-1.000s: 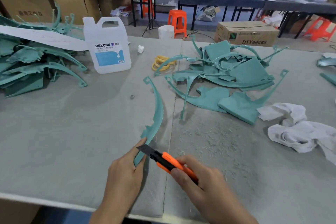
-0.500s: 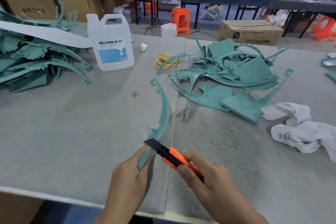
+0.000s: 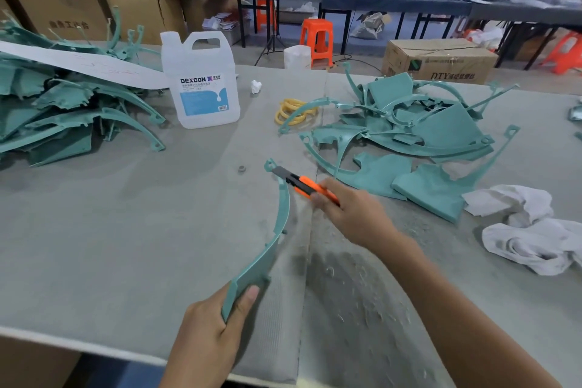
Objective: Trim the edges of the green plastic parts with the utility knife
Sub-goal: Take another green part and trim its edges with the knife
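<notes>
**Trim station: part and knife position**

Your left hand [image 3: 211, 334] grips the near end of 1 curved green part [image 3: 281, 220], thumb pressed on its inner face and fingers wrapped behind it. The part is a long, narrow strip. Its long axis runs from your left hand at the near edge of the table [image 3: 126, 246] away from you, leaning slightly right, then bends back left at the far tip. The bow bulges to your right. The far tip carries a small loop and points away from you, towards the jug [image 3: 201, 82].

Your right hand [image 3: 352, 214] is closed round the orange body of the utility knife [image 3: 304, 185]. The knife's long axis runs from your right hand up and to the left. The extended blade points at the far tip of the part and meets its edge just short of the loop.

Plastic shavings [image 3: 352, 302] lie on the table to the right of the part. 2 piles of green parts sit well apart from the work: the left pile [image 3: 63, 110] beside the jug, and the right pile [image 3: 425, 135] beyond your right hand. Yellow rubber bands [image 3: 294, 112] lie between the jug and the right pile. White cloths [image 3: 529, 230] lie at the right.
</notes>
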